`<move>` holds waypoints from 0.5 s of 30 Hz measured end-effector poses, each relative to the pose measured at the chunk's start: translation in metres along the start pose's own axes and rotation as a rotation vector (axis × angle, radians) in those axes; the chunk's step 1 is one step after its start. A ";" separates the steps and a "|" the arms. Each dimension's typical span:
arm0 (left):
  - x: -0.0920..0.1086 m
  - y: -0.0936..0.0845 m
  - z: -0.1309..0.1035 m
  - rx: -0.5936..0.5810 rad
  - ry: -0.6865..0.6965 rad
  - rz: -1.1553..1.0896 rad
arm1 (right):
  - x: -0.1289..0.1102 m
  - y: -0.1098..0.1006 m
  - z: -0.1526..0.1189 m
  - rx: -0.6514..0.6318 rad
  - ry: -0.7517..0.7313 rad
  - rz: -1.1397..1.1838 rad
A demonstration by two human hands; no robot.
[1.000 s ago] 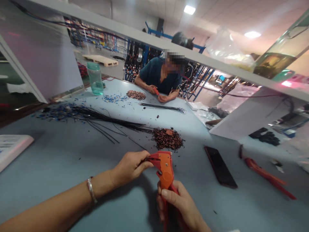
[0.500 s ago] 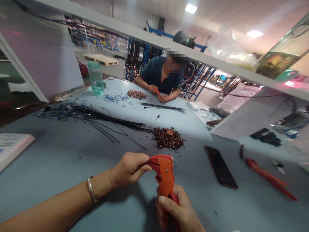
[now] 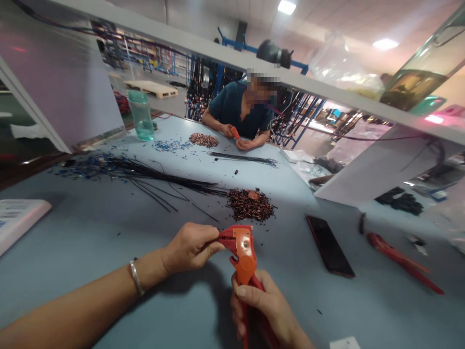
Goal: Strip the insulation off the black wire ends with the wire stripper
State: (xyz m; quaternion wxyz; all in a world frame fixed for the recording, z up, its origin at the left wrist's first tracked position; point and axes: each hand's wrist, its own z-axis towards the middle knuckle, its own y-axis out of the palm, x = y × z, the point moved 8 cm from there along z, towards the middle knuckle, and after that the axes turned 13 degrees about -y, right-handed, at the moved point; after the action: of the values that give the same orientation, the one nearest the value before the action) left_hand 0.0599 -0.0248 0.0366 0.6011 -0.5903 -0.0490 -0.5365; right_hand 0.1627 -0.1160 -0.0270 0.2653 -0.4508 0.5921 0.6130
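Observation:
My right hand (image 3: pixel 259 303) is wrapped around the handles of an orange and red wire stripper (image 3: pixel 244 252), which stands upright with its head turned left. A dark slit shows between its red jaws. At the jaw tips, my left hand (image 3: pixel 192 245) is closed in a pinch, thumb against fingers; whatever it pinches is hidden. Beyond the hands lies a heap of short black and copper-coloured scraps (image 3: pixel 250 206). A bundle of long black wires (image 3: pixel 174 182) stretches left from that heap.
A phone (image 3: pixel 330 246) and a second red and orange tool (image 3: pixel 403 261) lie at right. Blue scraps (image 3: pixel 87 167) cover the left back. Across the table a person (image 3: pixel 238 109) holds a red tool near a copper-coloured heap (image 3: pixel 203 140) and a green bottle (image 3: pixel 141 116). A white shelf edge crosses above.
The wire stripper's handles stand wider apart and its trigger-side gap has opened. Both hands stay at the tool, the left one still pinched at the jaws. The view has shifted slightly.

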 end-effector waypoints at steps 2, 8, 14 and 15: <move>-0.001 0.001 0.000 0.002 -0.008 0.026 | -0.003 -0.002 -0.001 0.005 -0.018 -0.050; 0.004 0.001 -0.001 -0.014 0.036 0.040 | -0.002 -0.013 -0.004 0.041 -0.021 -0.238; -0.002 0.002 0.002 -0.036 -0.033 -0.030 | -0.002 -0.012 -0.001 0.041 -0.067 -0.268; -0.003 0.002 0.002 -0.031 -0.043 -0.035 | -0.002 -0.011 0.000 0.038 -0.068 -0.266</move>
State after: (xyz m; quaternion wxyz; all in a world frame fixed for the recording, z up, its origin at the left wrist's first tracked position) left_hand 0.0608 -0.0216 0.0339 0.5812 -0.6099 -0.0639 -0.5349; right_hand 0.1731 -0.1143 -0.0310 0.3728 -0.4994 0.5292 0.5758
